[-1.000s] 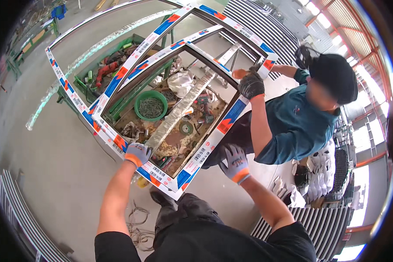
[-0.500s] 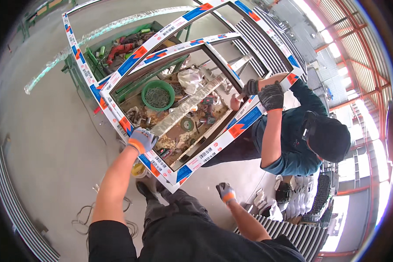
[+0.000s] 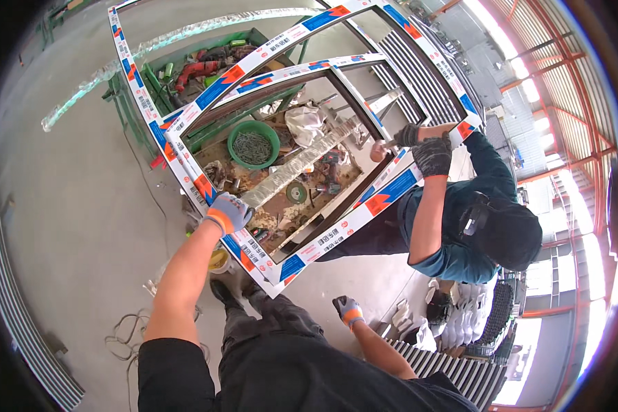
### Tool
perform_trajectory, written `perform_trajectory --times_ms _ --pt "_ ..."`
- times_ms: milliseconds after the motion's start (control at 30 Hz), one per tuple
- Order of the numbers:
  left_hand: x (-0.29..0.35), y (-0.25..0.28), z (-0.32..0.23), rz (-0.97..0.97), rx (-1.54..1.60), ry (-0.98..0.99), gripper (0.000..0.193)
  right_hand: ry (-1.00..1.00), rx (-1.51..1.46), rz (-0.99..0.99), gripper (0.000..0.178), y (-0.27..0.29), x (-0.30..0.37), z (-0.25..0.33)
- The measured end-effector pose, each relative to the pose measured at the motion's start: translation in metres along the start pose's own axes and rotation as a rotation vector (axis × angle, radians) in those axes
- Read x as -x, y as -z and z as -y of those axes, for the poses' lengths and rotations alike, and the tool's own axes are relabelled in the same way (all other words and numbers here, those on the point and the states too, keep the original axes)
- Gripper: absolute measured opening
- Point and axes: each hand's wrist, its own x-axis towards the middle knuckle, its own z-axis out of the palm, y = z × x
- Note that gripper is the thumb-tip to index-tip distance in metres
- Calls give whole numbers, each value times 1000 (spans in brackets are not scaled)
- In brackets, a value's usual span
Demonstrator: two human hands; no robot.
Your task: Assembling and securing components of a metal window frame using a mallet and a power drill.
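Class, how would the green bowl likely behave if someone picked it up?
The green bowl is probably heavy for its size, given the many small grey metal-looking pieces inside it. If tilted, it may spill them, since its top is open.

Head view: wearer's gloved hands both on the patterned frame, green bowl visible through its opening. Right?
Not both: the head view shows only the left hand on the patterned frame; the right hand is clear of it. The rest stands.
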Motion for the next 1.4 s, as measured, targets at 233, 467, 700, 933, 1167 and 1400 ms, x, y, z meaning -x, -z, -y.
perform_trajectory --times_ms 233,467,700,933,1167,1400 --pt "-2 -1 0 -91 15 -56 36 -114 -37 36 38 -34 9 -70" --pt "0 1 0 -9 -15 -6 36 -123 -95 30 40 -28 15 -49" --pt "-7 4 4 -64 -41 -62 34 -222 -180 74 41 -35 10 -44" --pt "-6 -6 1 -11 -21 -65 38 -103 -106 66 42 -45 24 -45" --pt "-3 -4 2 -84 7 -55 32 -150 -258 95 43 -53 20 -39" --pt "-8 -3 2 -111 -44 -84 32 -197 -178 117 47 -56 23 -39"
